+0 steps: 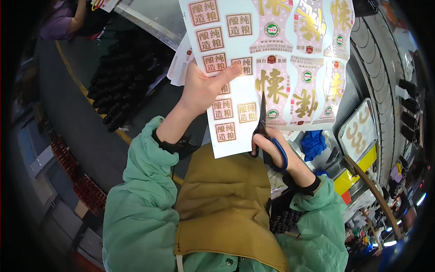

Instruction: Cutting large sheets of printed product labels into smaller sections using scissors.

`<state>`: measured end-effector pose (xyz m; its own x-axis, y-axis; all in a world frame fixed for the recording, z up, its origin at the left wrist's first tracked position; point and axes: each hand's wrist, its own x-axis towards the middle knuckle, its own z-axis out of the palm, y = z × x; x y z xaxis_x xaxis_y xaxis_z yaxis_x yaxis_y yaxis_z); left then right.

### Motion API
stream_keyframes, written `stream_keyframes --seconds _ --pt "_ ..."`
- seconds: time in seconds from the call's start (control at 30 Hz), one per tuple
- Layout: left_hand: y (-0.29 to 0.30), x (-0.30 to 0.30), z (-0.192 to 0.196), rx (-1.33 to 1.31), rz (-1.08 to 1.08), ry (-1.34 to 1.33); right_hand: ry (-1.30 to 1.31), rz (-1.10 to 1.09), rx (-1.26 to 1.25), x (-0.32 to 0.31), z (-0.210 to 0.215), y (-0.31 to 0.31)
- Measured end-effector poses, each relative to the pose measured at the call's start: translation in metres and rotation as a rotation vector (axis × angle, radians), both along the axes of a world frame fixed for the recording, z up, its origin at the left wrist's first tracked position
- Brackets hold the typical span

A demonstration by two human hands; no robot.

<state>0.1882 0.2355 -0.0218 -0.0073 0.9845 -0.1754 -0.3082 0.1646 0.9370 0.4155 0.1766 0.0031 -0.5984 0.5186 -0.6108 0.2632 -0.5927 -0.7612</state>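
Bright centre; dark, bent rim; lamps [421,199] glare lower right.

A dark grey floor [70,111] with a thin yellow line [123,136] stretches at left, beside a pale grey, flat-topped counter [154,19]. At right runs a grey slatted conveyor [370,72], glowing white strip lights [421,199] beyond.

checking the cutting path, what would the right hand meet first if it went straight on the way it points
The right hand, with its scissors leading, would first meet more of the printed sheet just ahead of the tips, though exactly how deep they sit is unclear.
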Motion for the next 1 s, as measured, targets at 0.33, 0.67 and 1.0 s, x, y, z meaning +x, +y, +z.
stream_keyframes --seconds 0.33,0.67,1.0 --pt "-0.003 0.002 0.005 0.019 0.065 -0.021 -0.076 -0.132 -0.026 -0.013 0.018 -0.008" --pt "0.001 -0.010 0.014 -0.059 -0.068 -0.035 -0.003 -0.060 0.044 -0.022 0.018 0.011" --pt "0.008 -0.018 0.013 -0.032 -0.076 -0.063 -0.138 0.084 0.075 -0.025 0.012 0.021"
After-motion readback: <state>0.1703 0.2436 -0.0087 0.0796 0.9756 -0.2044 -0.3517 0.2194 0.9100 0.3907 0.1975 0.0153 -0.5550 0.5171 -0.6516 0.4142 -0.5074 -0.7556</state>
